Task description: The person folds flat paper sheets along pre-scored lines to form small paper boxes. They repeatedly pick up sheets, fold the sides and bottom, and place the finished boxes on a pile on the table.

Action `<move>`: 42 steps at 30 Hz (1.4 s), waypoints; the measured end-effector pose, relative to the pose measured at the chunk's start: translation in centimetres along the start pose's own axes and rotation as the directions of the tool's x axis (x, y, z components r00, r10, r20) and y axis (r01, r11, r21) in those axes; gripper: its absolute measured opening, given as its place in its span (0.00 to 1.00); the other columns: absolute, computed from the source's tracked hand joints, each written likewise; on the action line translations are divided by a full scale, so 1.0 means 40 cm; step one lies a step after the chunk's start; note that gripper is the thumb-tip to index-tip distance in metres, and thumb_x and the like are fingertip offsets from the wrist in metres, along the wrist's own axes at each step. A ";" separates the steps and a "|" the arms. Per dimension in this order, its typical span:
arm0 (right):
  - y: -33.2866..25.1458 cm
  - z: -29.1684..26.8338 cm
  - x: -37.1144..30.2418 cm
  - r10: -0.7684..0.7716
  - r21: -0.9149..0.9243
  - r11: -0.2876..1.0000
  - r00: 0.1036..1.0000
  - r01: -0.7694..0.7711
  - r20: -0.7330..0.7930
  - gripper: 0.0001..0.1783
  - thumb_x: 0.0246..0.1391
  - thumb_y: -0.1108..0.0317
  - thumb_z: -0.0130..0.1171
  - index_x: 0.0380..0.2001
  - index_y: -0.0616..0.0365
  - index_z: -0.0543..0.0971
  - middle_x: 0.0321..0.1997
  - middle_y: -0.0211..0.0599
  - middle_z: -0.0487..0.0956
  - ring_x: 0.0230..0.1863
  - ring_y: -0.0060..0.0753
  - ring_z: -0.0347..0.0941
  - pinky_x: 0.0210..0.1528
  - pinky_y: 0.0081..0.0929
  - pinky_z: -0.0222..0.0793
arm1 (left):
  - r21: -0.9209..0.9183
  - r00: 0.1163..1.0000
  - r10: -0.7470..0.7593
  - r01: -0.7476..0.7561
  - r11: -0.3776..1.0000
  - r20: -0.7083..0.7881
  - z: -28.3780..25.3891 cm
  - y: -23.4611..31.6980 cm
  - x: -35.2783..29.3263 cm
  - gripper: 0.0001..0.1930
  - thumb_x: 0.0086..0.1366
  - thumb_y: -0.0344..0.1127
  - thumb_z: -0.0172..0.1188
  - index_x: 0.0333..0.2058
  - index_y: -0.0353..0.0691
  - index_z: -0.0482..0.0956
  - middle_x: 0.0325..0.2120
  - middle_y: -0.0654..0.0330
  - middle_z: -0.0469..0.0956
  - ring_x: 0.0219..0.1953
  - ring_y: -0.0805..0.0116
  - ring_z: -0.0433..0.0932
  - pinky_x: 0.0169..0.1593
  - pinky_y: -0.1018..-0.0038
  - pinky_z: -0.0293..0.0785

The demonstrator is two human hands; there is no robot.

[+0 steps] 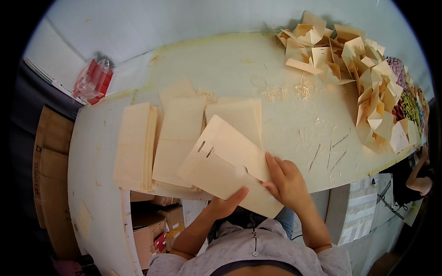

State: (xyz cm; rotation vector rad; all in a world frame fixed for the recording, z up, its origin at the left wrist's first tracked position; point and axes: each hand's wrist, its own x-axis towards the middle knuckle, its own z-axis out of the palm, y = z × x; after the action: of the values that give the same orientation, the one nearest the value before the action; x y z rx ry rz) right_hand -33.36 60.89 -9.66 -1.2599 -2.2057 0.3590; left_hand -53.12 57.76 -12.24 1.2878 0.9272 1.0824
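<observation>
Over the table's front edge I hold a cream cardboard folder (225,158), tilted, with two short slots near its upper left end and a notched edge across its middle. My left hand (225,205) grips its lower edge, thumb on top and fingers hidden underneath. At its right edge, my right hand (287,181) is closed on the card by the notch. Behind the folder lie flat stacks of cream card: a thick left stack (133,142), a middle stack (179,133) and a right stack (237,110), the last two partly covered by it.
Opened-out cream card pieces (338,55) are heaped at the far right, beside colourful bundles (410,106). Small pale strips (301,89) and thin dark sticks (329,154) lie scattered on the table (207,55). A red package (94,80) sits back left; cardboard boxes (149,230) stand underneath. Another person's arm (419,172) shows far right.
</observation>
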 end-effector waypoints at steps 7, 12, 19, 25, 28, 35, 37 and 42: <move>-0.005 0.020 0.019 -0.138 -0.299 0.948 0.987 0.108 -0.082 0.26 0.45 0.64 0.57 0.50 0.59 0.69 0.45 0.45 0.72 0.43 0.41 0.70 0.44 0.37 0.65 | 0.255 0.983 0.071 -0.026 0.966 -0.167 0.048 0.014 0.024 0.10 0.60 0.29 0.51 0.39 0.30 0.72 0.32 0.56 0.74 0.35 0.64 0.73 0.41 0.72 0.68; -0.032 0.047 0.028 -0.188 -0.291 0.951 0.944 0.106 -0.270 0.28 0.37 0.73 0.58 0.49 0.58 0.70 0.46 0.44 0.71 0.45 0.42 0.70 0.48 0.39 0.63 | 0.473 0.952 0.298 -0.229 0.851 -0.075 0.075 -0.009 0.020 0.09 0.60 0.29 0.52 0.37 0.31 0.73 0.32 0.53 0.75 0.33 0.59 0.73 0.39 0.68 0.68; -0.022 0.023 0.033 -0.045 0.012 0.999 0.940 0.052 -0.339 0.33 0.27 0.80 0.56 0.46 0.59 0.72 0.46 0.41 0.72 0.43 0.41 0.70 0.44 0.35 0.61 | 0.443 0.973 0.228 -0.197 0.874 -0.018 0.084 -0.033 -0.001 0.08 0.58 0.27 0.53 0.36 0.32 0.75 0.30 0.56 0.76 0.33 0.62 0.74 0.39 0.69 0.69; -0.050 0.004 0.036 -0.002 -0.054 0.998 0.904 -0.023 -0.427 0.31 0.24 0.81 0.56 0.43 0.60 0.73 0.44 0.41 0.73 0.41 0.38 0.70 0.41 0.30 0.60 | 0.429 0.961 0.224 -0.135 0.893 -0.163 0.079 0.026 -0.001 0.06 0.56 0.26 0.55 0.33 0.32 0.76 0.27 0.55 0.77 0.28 0.62 0.75 0.34 0.71 0.70; -0.052 0.020 0.029 0.041 0.014 0.999 0.905 -0.038 -0.424 0.31 0.24 0.82 0.56 0.42 0.60 0.74 0.45 0.42 0.73 0.39 0.38 0.71 0.43 0.31 0.61 | 0.605 0.923 0.361 -0.212 0.768 -0.135 0.075 0.035 -0.002 0.07 0.57 0.26 0.54 0.34 0.33 0.76 0.27 0.55 0.76 0.27 0.63 0.75 0.33 0.72 0.70; -0.021 -0.036 0.048 0.400 0.643 0.724 0.911 -0.249 -0.097 0.26 0.30 0.81 0.61 0.41 0.64 0.73 0.40 0.44 0.76 0.40 0.41 0.74 0.47 0.32 0.66 | 0.428 0.992 0.111 -0.076 0.901 -0.057 0.018 0.017 0.021 0.07 0.60 0.28 0.51 0.36 0.33 0.75 0.29 0.53 0.76 0.30 0.67 0.74 0.34 0.74 0.69; -0.029 -0.037 0.052 0.326 0.440 0.877 0.913 -0.195 -0.245 0.26 0.31 0.79 0.62 0.41 0.64 0.73 0.38 0.46 0.77 0.41 0.45 0.74 0.46 0.32 0.68 | 0.375 0.991 0.110 -0.076 0.924 -0.071 0.012 -0.006 0.016 0.08 0.61 0.28 0.51 0.37 0.33 0.75 0.30 0.54 0.76 0.31 0.68 0.74 0.35 0.74 0.69; -0.100 0.071 -0.050 -0.302 0.071 0.926 0.841 0.371 -0.448 0.27 0.36 0.73 0.62 0.44 0.66 0.71 0.47 0.56 0.70 0.47 0.58 0.67 0.48 0.38 0.66 | 0.272 0.943 0.148 -0.064 0.960 -0.299 0.029 -0.023 0.037 0.08 0.61 0.28 0.52 0.37 0.32 0.74 0.31 0.56 0.75 0.32 0.68 0.73 0.36 0.75 0.70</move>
State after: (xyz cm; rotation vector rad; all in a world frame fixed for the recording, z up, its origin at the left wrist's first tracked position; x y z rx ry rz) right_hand -37.07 57.23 -10.67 -0.7521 -1.9195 0.0928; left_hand -51.55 58.89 -12.99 1.4140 1.2869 1.3120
